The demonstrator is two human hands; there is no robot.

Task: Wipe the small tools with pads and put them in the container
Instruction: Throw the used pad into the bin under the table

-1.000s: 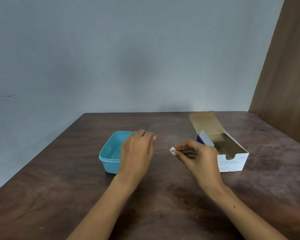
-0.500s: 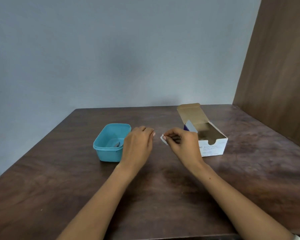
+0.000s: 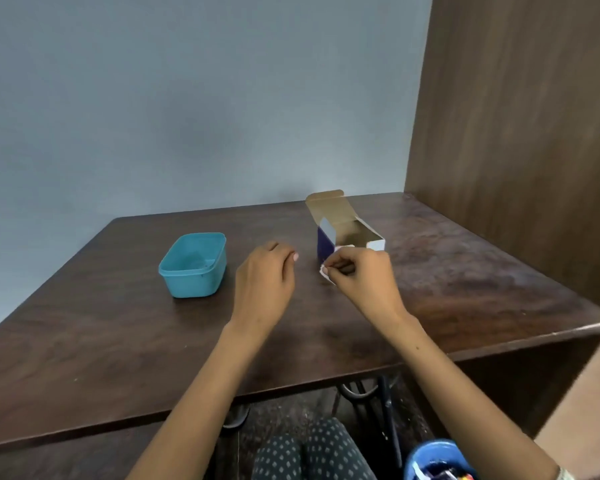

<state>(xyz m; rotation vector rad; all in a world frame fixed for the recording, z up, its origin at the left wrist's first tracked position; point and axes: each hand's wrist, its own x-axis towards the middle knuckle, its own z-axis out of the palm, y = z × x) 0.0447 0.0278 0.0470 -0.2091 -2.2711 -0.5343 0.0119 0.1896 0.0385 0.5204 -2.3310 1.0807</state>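
A teal plastic container (image 3: 194, 268) stands open on the left part of the dark wooden table (image 3: 118, 334). My right hand (image 3: 362, 282) pinches a small white pad (image 3: 325, 273) between thumb and fingers, just in front of the open pad box (image 3: 347, 230). My left hand (image 3: 265, 282) hovers between the container and my right hand, its fingers curled downward; whether it holds anything is hidden behind the hand. No small tool is plainly visible.
A brown wooden panel (image 3: 520, 133) rises along the table's right side. A blue bucket (image 3: 437, 460) with odds and ends sits on the floor at the lower right. My patterned-trouser knees (image 3: 312, 452) show under the table's front edge.
The view has pulled back and tilted down, showing the table's front edge and floor. My left hand has moved away from the container. My right hand still pinches the white pad near the box.
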